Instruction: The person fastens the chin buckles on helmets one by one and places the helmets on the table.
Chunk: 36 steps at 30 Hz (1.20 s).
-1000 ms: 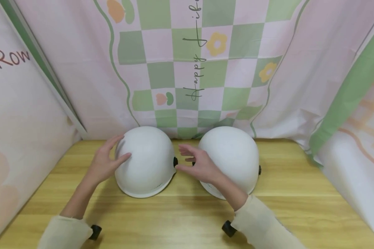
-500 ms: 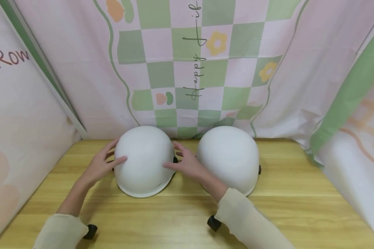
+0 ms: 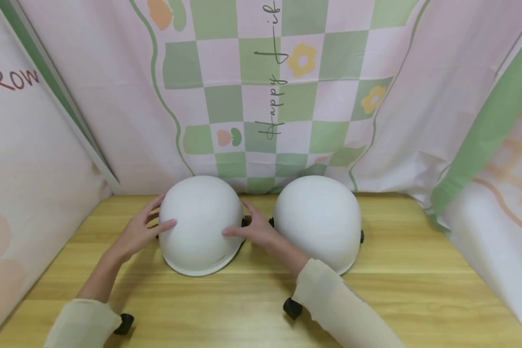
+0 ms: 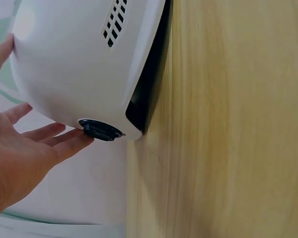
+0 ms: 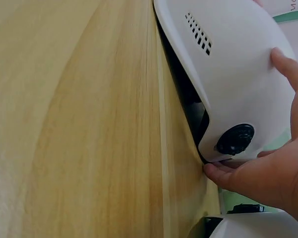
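Two white helmets stand dome up, side by side on the wooden table, in the head view. My left hand holds the left helmet by its left side, thumb on the front of the shell. In the left wrist view the fingers lie at the side by a black round knob. My right hand holds the same helmet's right side. The right wrist view has its thumb on the shell and other fingers at the lower rim, near another black knob. The right helmet sits just behind my right wrist.
The wooden table runs back to a green-and-white checked curtain close behind the helmets. White printed cloth hangs at the left, and more cloth at the right. A small black block sits at each sleeve.
My right hand has moved left from the gap between the helmets onto the left helmet's side. The left hand has shifted slightly and now lies along its shell. Both helmets look unmoved.
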{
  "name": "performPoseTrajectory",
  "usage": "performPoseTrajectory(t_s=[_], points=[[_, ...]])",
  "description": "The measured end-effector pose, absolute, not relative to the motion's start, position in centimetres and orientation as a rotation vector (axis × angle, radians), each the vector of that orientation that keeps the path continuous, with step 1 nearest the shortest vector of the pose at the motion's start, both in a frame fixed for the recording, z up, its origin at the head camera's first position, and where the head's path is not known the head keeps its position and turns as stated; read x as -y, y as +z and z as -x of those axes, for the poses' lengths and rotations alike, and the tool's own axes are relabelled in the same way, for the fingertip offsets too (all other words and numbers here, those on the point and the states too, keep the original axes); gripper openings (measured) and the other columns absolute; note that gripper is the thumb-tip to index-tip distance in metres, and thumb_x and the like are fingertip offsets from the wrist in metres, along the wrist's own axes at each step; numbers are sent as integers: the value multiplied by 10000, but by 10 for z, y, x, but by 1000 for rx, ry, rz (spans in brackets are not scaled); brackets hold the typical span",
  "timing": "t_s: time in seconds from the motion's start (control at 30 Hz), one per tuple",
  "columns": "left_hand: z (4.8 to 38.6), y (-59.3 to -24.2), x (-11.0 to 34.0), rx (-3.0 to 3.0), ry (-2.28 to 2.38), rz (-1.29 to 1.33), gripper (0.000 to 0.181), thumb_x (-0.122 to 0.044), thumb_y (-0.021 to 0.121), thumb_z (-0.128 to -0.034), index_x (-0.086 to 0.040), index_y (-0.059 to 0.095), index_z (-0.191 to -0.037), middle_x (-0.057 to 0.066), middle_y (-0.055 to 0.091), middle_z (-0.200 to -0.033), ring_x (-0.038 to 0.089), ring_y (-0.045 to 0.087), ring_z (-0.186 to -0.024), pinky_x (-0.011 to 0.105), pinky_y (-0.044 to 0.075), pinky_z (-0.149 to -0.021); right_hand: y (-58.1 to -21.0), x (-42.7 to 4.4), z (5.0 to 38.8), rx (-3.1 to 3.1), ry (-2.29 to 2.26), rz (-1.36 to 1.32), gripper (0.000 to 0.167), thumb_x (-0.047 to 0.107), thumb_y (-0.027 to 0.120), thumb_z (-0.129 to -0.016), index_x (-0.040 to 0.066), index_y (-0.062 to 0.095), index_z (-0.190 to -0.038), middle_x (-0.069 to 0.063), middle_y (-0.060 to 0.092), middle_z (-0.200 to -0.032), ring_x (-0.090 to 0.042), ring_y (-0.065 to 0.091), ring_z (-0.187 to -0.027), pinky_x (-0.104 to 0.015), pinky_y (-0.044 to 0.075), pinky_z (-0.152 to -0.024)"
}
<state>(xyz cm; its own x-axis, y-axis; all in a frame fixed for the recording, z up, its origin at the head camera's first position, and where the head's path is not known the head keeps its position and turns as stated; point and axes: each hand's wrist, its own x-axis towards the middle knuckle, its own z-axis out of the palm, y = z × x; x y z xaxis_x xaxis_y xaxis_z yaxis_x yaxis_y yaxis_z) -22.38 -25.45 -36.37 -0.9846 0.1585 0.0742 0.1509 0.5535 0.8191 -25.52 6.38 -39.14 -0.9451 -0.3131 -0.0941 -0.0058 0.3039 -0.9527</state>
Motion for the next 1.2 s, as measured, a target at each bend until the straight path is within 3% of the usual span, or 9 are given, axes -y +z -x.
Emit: performPoseTrajectory(t_s=[0.43, 0.73, 0.97, 1.2], points=[[223, -364, 259, -2717, 1514, -342, 894, -309, 730, -989, -186, 174, -1677, 244, 208, -1676, 585, 308, -1449, 682, 470, -1005, -392, -61, 255, -2297, -1785, 358, 1022, 224, 879, -836, 191, 267, -1653, -248, 453, -1497, -385, 480, -1356, -564, 459, -1075], [223, -364, 258, -2686, 1563, -354, 916, -271, 678, -1010, -207, 64, -1686, 256, 91, -1694, 676, 280, -1399, 713, 473, -967, -381, -62, 245, -2377, -1786, 427, 963, 231, 881, -835, 228, 341, -1633, -178, 357, -1621, -396, 380, -1446, -624, 384, -1125], [220, -366, 259, -2596, 1695, -413, 822, -216, 573, -1058, -191, 35, -1679, 309, 147, -1633, 636, 411, -1335, 649, 486, -975, -366, -64, 241, -2473, -1773, 507, 883, 230, 872, -839, 174, 419, -1594, -140, 417, -1601, -364, 457, -1384, -565, 441, -1095], [218, -365, 262, -2565, 1732, -423, 761, -218, 504, -1079, -123, 27, -1664, 391, 166, -1598, 656, 360, -1357, 663, 446, -1021, -349, -69, 240, -2443, -1873, 627, 816, 89, 857, -833, 79, 468, -1551, -207, 540, -1462, -357, 548, -1245, -483, 511, -988]])
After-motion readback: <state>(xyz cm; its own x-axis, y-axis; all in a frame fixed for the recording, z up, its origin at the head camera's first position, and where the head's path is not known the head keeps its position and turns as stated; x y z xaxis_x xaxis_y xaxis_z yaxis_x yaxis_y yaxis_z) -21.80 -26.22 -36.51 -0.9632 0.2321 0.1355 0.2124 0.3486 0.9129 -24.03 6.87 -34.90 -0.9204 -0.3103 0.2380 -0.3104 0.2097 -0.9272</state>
